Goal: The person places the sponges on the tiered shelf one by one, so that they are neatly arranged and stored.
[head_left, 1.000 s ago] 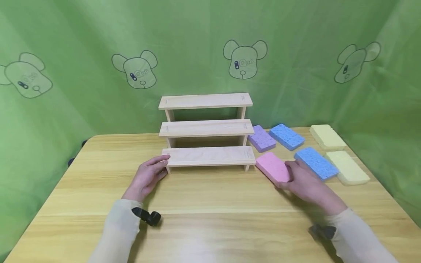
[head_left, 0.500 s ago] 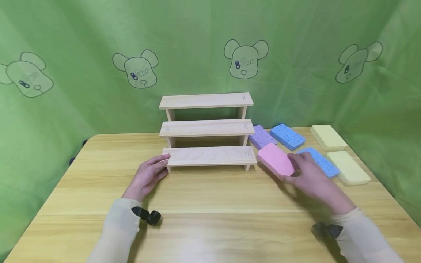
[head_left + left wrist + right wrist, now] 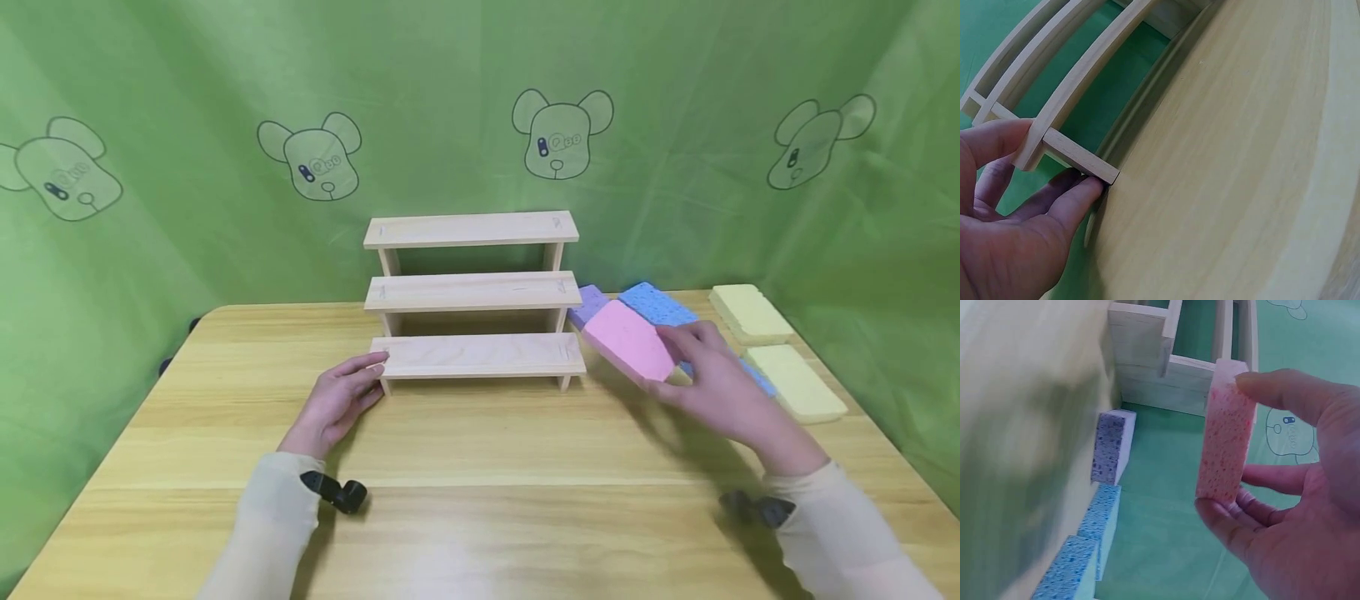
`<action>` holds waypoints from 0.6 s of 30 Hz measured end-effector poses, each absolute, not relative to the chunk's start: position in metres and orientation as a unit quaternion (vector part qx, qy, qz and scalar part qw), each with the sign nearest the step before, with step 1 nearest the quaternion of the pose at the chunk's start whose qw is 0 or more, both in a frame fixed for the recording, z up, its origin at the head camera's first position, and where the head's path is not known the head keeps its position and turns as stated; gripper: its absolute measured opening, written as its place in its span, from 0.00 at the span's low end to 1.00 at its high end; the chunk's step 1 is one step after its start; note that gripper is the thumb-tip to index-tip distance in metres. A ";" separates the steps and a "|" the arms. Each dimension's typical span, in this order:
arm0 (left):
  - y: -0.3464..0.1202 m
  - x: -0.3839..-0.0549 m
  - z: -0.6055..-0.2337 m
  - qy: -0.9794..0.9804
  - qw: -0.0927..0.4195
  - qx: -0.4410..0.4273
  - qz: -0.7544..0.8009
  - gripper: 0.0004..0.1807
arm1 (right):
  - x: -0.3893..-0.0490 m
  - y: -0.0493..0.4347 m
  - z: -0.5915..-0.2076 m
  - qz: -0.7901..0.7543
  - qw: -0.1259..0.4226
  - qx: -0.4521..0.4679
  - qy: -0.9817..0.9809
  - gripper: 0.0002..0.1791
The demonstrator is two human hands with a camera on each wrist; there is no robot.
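Observation:
My right hand (image 3: 716, 387) holds a pink sponge (image 3: 632, 340) by its edges, raised above the table. In the right wrist view the thumb presses one end of the pink sponge (image 3: 1225, 434) and fingertips the other. A three-tier wooden display shelf (image 3: 476, 357) stands in the middle, its tiers bare. At its lower left corner my left hand (image 3: 341, 404) grips the lowest tier. Up close in the left wrist view, one finger lies over the board's end (image 3: 1032, 147) and others touch the leg below. Behind the pink sponge a purple sponge (image 3: 585, 302) is partly hidden.
Two blue sponges, one farther back (image 3: 656, 304) and one (image 3: 759, 379) mostly behind my right hand, lie on the table (image 3: 480, 500). Two pale yellow sponges, a far one (image 3: 750, 314) and a near one (image 3: 797, 383), lie by the right edge. A green curtain (image 3: 442, 100) hangs behind.
The pink sponge, lying on the table a second ago, has been lifted by my right hand. It now overlaps the purple sponge in the head view. My left hand stays where it was.

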State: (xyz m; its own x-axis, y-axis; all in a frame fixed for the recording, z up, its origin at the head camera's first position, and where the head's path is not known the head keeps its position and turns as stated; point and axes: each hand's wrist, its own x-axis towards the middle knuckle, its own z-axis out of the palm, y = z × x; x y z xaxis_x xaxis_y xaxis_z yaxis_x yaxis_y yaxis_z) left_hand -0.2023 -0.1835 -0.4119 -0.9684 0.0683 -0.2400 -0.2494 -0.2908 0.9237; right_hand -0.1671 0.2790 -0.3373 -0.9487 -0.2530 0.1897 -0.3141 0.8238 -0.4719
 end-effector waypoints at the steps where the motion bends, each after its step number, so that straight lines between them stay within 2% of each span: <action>1: -0.183 -0.202 -0.412 0.587 0.099 -0.077 0.800 0.19 | -0.168 0.279 -0.336 0.258 0.066 0.155 -0.951 0.44; 10: -0.184 -0.203 -0.412 0.584 0.100 -0.089 0.800 0.19 | -0.176 0.276 -0.328 0.258 0.118 0.214 -0.935 0.41; 18: -0.184 -0.203 -0.414 0.589 0.103 -0.084 0.797 0.22 | -0.186 0.271 -0.319 0.263 0.121 0.222 -0.931 0.40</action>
